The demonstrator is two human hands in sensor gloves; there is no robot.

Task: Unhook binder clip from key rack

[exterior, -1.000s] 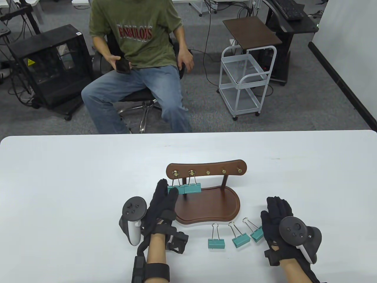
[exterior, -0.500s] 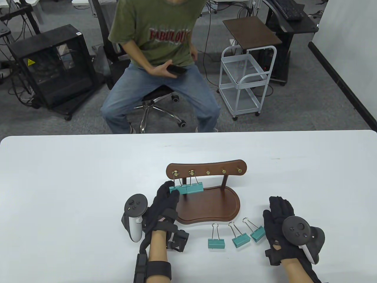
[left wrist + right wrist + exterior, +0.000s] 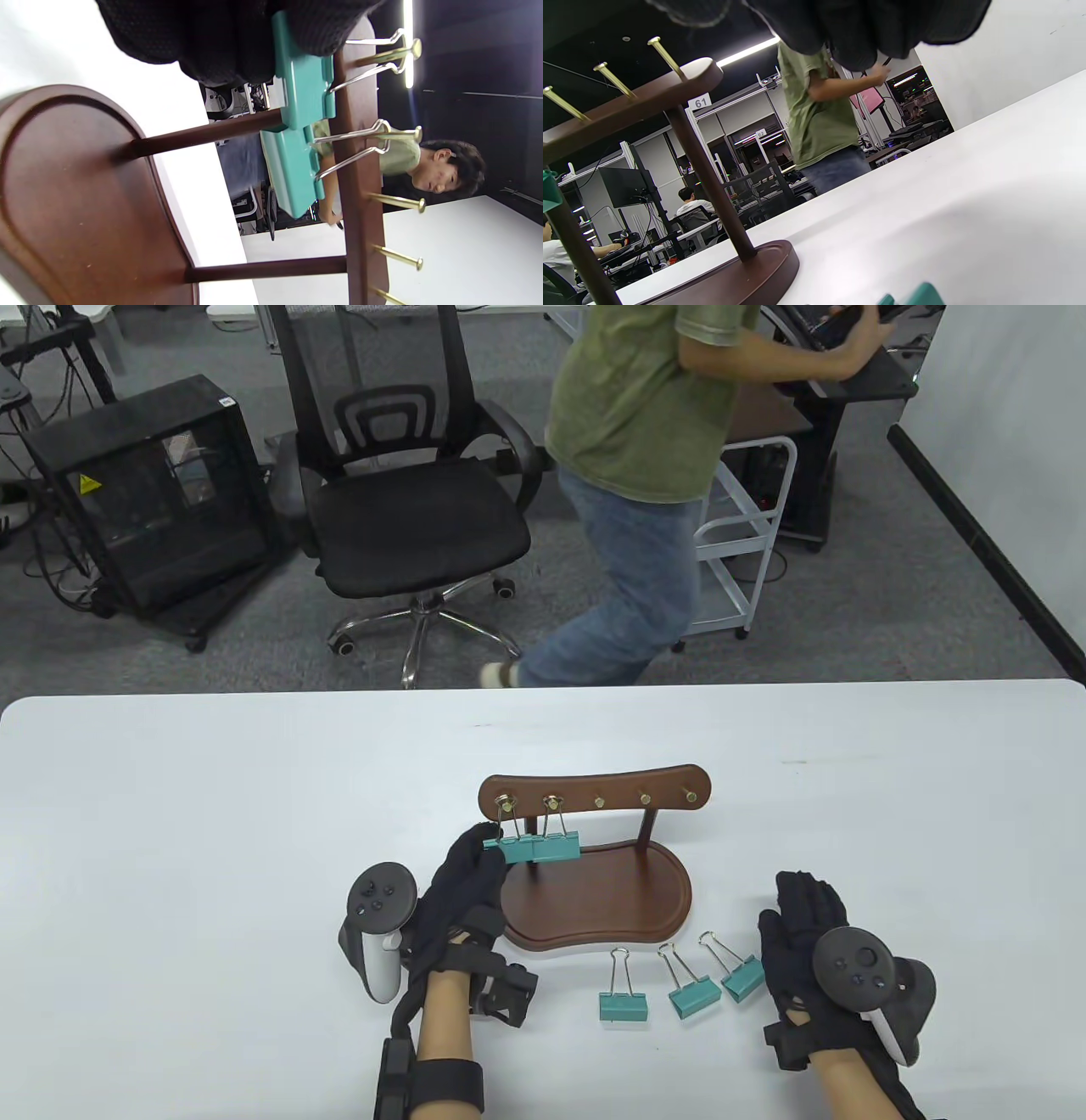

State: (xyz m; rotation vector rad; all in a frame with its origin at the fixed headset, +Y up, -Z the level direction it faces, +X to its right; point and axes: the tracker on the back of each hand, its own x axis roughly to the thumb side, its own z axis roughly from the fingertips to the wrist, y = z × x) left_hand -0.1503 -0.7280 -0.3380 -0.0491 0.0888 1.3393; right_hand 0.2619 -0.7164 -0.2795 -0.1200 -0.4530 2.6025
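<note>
A dark wooden key rack (image 3: 594,791) with brass pegs stands on its wooden tray (image 3: 611,903) mid-table. Two teal binder clips hang from the two leftmost pegs: the left clip (image 3: 507,846) and the second clip (image 3: 556,847). My left hand (image 3: 465,874) pinches the left clip's teal body; the left wrist view shows my fingers (image 3: 237,38) on that clip (image 3: 305,89), its wire loops still on the peg. My right hand (image 3: 806,925) rests flat on the table at the right, holding nothing.
Three teal binder clips lie on the table in front of the tray: one (image 3: 623,1004), a second (image 3: 694,994) and a third (image 3: 741,979) next to my right hand. A person walks behind the table's far edge by an office chair (image 3: 416,517).
My left hand has closed on the leftmost hanging clip and lifted its body slightly. My right hand has barely moved. The seated person behind the table stood up and walked right.
</note>
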